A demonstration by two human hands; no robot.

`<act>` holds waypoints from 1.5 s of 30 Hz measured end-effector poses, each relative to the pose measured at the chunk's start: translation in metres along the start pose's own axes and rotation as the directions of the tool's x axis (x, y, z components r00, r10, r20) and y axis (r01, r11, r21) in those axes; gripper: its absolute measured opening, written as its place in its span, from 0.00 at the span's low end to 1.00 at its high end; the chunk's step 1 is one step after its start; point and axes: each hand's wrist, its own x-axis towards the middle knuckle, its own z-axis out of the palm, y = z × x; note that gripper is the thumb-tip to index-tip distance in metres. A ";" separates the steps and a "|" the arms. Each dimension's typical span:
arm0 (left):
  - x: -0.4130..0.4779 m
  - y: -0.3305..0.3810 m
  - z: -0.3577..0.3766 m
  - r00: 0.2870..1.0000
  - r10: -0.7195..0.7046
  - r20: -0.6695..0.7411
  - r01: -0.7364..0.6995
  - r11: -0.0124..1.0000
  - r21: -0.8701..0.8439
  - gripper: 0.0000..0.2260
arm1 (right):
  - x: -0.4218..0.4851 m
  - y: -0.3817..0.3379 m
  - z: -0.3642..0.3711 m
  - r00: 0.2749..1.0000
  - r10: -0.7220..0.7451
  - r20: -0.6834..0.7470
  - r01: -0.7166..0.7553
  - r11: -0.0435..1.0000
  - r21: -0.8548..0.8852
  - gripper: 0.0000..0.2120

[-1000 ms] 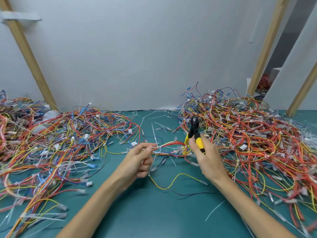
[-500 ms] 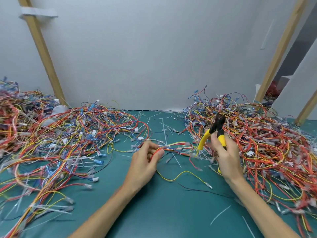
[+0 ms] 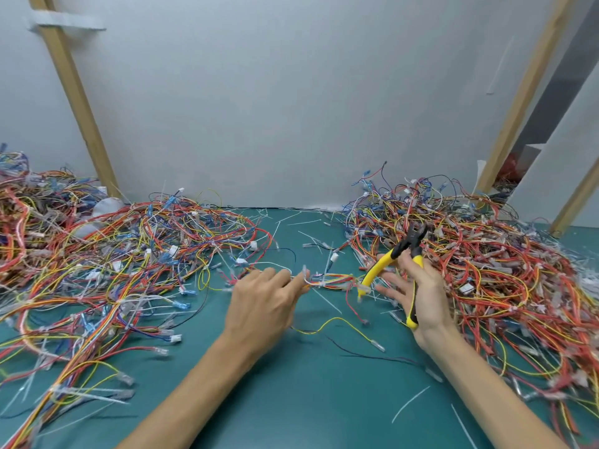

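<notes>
Pinches wire bundle [image 3: 330,281] at its left end with left hand [image 3: 262,303]; holds cutters [image 3: 393,254], probably thumb-clamped, in half-spread right hand [image 3: 421,293], just right of bundle's sideways axis.

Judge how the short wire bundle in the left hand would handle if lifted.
Probably floppy: the wire bundle is thin strands, and a loose yellow wire below curls on the mat. Likely light, since the left hand pinches it with fingertips alone. Its far end, beside the cutters, would likely droop.
</notes>
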 end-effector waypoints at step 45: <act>-0.011 0.002 0.011 0.878 -0.386 0.282 0.476 0.762 -0.440 0.06 | -0.020 -0.006 0.007 0.789 -0.377 0.486 0.614 0.450 -0.648 0.18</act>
